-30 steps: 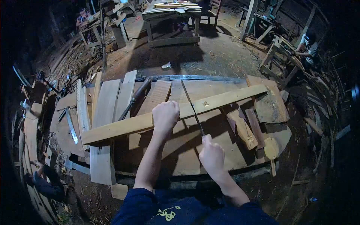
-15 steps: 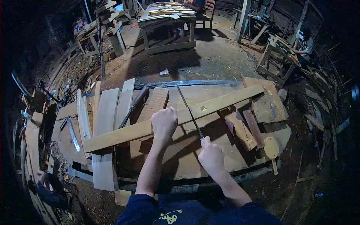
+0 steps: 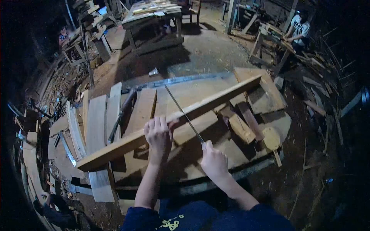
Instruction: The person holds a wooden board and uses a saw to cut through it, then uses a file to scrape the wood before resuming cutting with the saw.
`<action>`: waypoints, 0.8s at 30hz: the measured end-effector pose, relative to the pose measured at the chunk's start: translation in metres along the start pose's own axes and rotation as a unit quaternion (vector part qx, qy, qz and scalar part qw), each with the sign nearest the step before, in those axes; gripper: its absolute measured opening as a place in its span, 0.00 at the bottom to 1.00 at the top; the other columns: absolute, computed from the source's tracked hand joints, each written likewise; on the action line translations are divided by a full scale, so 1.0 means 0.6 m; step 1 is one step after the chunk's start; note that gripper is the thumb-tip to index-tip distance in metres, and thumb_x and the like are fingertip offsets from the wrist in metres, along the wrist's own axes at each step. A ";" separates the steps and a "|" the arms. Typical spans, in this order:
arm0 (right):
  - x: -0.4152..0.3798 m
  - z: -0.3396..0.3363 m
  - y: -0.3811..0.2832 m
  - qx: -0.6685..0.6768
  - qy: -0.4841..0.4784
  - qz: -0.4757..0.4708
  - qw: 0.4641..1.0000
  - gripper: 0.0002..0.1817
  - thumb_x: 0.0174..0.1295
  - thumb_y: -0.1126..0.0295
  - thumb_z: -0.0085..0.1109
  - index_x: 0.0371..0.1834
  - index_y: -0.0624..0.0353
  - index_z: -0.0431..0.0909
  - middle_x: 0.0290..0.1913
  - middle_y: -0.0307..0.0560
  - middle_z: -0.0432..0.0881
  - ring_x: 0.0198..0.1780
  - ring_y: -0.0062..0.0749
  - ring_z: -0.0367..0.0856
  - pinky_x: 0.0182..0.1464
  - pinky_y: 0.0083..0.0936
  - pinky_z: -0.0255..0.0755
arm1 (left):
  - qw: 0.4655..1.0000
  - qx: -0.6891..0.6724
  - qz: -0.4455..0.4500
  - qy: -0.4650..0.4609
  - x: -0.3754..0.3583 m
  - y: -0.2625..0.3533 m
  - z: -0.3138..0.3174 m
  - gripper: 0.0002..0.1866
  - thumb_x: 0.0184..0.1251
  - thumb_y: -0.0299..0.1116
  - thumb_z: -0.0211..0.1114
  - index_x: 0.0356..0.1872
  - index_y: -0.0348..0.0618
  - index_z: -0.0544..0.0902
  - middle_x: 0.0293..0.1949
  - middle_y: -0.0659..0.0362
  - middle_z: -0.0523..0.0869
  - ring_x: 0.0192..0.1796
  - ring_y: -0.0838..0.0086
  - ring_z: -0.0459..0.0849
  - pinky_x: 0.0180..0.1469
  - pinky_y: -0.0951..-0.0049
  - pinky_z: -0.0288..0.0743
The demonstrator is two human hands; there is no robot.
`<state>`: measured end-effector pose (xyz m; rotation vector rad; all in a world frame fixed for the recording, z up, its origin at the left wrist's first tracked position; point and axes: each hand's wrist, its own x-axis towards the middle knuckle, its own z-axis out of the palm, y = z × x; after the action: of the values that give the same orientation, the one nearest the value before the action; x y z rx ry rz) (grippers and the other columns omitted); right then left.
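A long pale wooden plank (image 3: 219, 99) lies slantwise over the workbench, with its narrow edge turned up. My left hand (image 3: 158, 135) grips it left of the middle, fingers over the upper edge and thumb on the right side. In my right hand (image 3: 214, 159), closed round the near end, is a long thin metal tool (image 3: 175, 100) that looks like a file or narrow blade. It crosses over the plank just right of my left hand, its far tip pointing away from me. Beneath the plank lies a wide board (image 3: 144, 102), partly hidden.
Grey planks (image 3: 96, 138) and a dark bar-like tool (image 3: 122, 115) lie on the left. Wooden blocks (image 3: 242, 129) and a round paddle-shaped piece (image 3: 271, 138) are at right. One person (image 3: 300, 32) works at far right; another person's arm (image 3: 54, 208) shows lower left.
The plank has been rolled from its broad face onto its edge, so its notch no longer shows. My left fingers have shifted their grip. The whole view has moved slightly.
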<state>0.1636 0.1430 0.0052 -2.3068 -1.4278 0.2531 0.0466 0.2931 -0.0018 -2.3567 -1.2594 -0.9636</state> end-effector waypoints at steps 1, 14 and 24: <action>-0.003 -0.006 0.000 0.008 -0.005 0.001 1.000 0.08 0.69 0.65 0.42 0.38 0.58 0.66 0.24 0.59 0.81 0.28 0.58 0.81 0.29 0.52 0.72 | 1.000 -0.013 0.013 -0.020 -0.001 -0.001 -0.011 0.08 0.57 0.32 0.59 0.37 0.43 0.76 0.31 0.56 0.76 0.38 0.63 0.77 0.44 0.67 0.68; -0.011 -0.005 0.000 0.034 0.045 -0.047 0.997 0.07 0.67 0.69 0.44 0.35 0.60 0.67 0.25 0.58 0.80 0.28 0.54 0.81 0.27 0.48 0.72 | 0.992 -0.080 0.003 -0.102 -0.013 -0.005 -0.048 0.26 0.40 0.22 0.66 0.47 0.41 0.75 0.39 0.56 0.77 0.45 0.62 0.76 0.48 0.66 0.69; -0.075 -0.042 0.018 -0.010 -0.024 -0.027 0.999 0.06 0.66 0.68 0.46 0.36 0.59 0.69 0.20 0.61 0.77 0.25 0.58 0.79 0.27 0.51 0.70 | 0.991 -0.078 0.013 -0.107 -0.012 -0.004 -0.055 0.28 0.36 0.23 0.68 0.47 0.40 0.73 0.37 0.56 0.76 0.43 0.63 0.74 0.48 0.67 0.68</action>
<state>0.1608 0.0923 0.0205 -2.2887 -1.5212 0.2806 0.0280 0.2726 0.0173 -2.6500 -1.2661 -0.8480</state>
